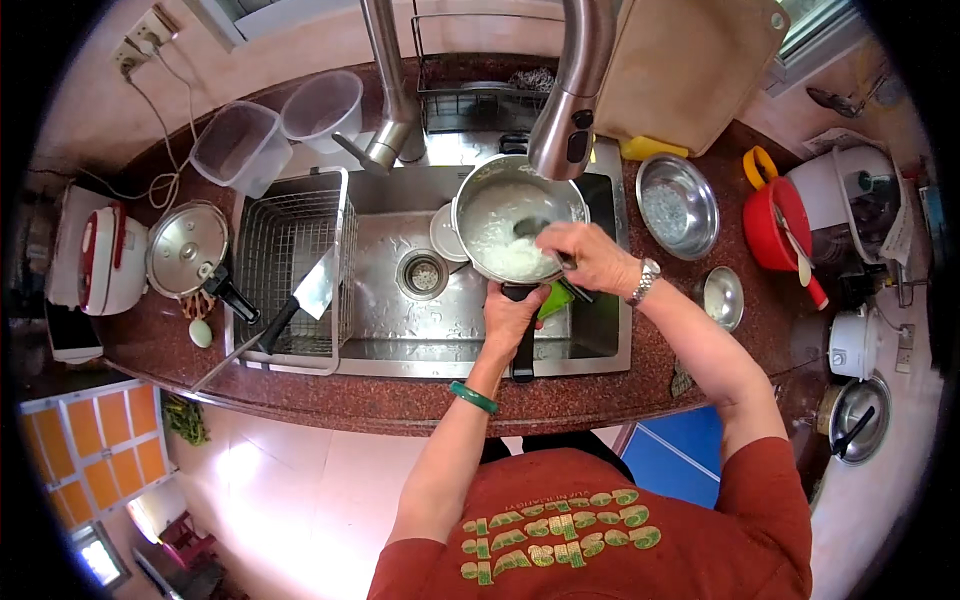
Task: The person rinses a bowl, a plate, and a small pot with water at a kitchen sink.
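Note:
A metal pressure cooker pot [480,187] with whitish, watery contents [510,217] is over the right part of the steel sink [390,315]. My left hand [510,319] grips the pot near the base of its black handle [523,360]. With my right hand [589,259] over the rim, I hold a utensil whose dark, rounded end [531,225] is in the contents; its exact kind is unclear. Under the pot, a white dish [445,232] and a bright green item [555,300] partly show. Above the pot's upper right hangs the faucet's spray head [562,135].
A wire basket [343,262] in the sink's left side carries a cleaver [315,285], blade towards the sink's middle. The cooker's lid [187,247] and an egg [200,333] lie left. Metal bowls [701,191] and a red pot [769,225] stand right; plastic containers [240,146] stand behind.

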Motion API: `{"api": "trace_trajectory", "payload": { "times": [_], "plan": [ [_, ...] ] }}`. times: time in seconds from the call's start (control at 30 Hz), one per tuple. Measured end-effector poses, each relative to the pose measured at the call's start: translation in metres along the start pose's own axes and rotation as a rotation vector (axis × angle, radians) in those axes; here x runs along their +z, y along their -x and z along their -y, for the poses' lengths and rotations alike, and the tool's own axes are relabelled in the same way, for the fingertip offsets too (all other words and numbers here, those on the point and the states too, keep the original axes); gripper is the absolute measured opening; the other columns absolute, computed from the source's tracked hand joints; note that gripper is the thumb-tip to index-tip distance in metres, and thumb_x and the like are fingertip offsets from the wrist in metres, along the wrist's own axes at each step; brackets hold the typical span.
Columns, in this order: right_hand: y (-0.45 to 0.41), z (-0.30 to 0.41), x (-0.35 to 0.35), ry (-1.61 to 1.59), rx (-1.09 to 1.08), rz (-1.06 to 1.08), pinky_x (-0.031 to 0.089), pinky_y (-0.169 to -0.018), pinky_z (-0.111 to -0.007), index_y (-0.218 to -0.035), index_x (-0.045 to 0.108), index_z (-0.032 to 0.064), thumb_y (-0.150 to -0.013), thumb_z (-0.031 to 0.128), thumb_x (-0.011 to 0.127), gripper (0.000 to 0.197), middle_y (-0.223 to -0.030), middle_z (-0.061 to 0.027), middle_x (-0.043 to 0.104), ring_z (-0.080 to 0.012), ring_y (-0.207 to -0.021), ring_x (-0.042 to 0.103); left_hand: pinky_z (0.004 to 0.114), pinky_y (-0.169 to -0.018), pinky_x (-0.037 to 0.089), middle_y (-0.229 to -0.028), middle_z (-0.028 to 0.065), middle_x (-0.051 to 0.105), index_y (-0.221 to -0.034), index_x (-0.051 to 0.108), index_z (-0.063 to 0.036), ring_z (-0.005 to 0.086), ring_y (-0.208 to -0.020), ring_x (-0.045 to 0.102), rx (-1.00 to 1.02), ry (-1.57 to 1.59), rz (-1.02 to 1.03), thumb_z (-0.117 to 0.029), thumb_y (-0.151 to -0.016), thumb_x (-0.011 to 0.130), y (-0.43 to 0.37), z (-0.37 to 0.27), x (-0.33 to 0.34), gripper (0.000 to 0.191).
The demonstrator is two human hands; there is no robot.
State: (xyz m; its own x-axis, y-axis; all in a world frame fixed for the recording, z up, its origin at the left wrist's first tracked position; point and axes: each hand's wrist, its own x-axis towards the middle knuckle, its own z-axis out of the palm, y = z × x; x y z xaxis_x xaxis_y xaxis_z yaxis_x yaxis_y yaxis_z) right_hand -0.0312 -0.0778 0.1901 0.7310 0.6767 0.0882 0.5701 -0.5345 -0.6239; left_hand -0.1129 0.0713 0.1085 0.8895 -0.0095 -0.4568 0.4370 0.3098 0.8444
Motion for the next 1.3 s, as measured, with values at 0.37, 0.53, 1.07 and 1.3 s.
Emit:
{"api": "trace_trajectory", "payload": {
  "times": [0.37,0.53,1.07,1.3],
  "plan": [
    [-0.024,0.022,0.031,-0.070,-0.072,-0.005,0.045,-0.066,-0.044,-0.083,0.054,0.0029,-0.062,0.001,0.059,0.022,-0.081,-0.0144,0.057,-0.0358,-0.077,0.057,0.026,-0.039,0.047,-0.087,0.0090,0.060,-0.112,0.042,-0.0006,0.0146,-0.058,0.058,-0.046,-0.010,0.044,-0.007,-0.071,0.075,-0.005,0.005,-0.005,0.053],
    [0.009,0.003,-0.007,0.017,-0.026,0.037,0.045,-0.060,-0.041,-0.090,0.056,0.0031,-0.058,-0.003,0.057,0.032,-0.084,-0.0147,0.057,-0.0377,-0.077,0.057,0.026,-0.039,0.047,-0.087,0.0087,0.059,-0.112,0.042,-0.0004,0.0140,-0.055,0.057,-0.066,0.003,0.020,-0.015,-0.066,0.080,-0.002,0.001,-0.002,0.061],
    [-0.035,-0.006,0.028,0.113,-0.145,-0.116,0.047,-0.062,-0.042,-0.081,0.053,0.0056,-0.067,0.009,0.060,0.016,-0.081,-0.0111,0.057,-0.0344,-0.073,0.058,0.026,-0.039,0.046,-0.083,0.0060,0.059,-0.108,0.046,-0.0018,0.0134,-0.055,0.056,-0.030,-0.035,0.005,-0.011,-0.071,0.076,-0.002,-0.001,0.001,0.048],
    [-0.003,-0.009,-0.008,0.206,0.073,-0.014,0.047,-0.061,-0.040,-0.084,0.056,0.0044,-0.073,0.003,0.058,0.011,-0.077,-0.0129,0.059,-0.0344,-0.072,0.059,0.026,-0.038,0.045,-0.085,0.0087,0.059,-0.111,0.043,0.0010,0.0141,-0.054,0.056,-0.056,0.017,0.006,-0.014,-0.067,0.079,0.001,-0.004,0.000,0.058]
  ]
}}
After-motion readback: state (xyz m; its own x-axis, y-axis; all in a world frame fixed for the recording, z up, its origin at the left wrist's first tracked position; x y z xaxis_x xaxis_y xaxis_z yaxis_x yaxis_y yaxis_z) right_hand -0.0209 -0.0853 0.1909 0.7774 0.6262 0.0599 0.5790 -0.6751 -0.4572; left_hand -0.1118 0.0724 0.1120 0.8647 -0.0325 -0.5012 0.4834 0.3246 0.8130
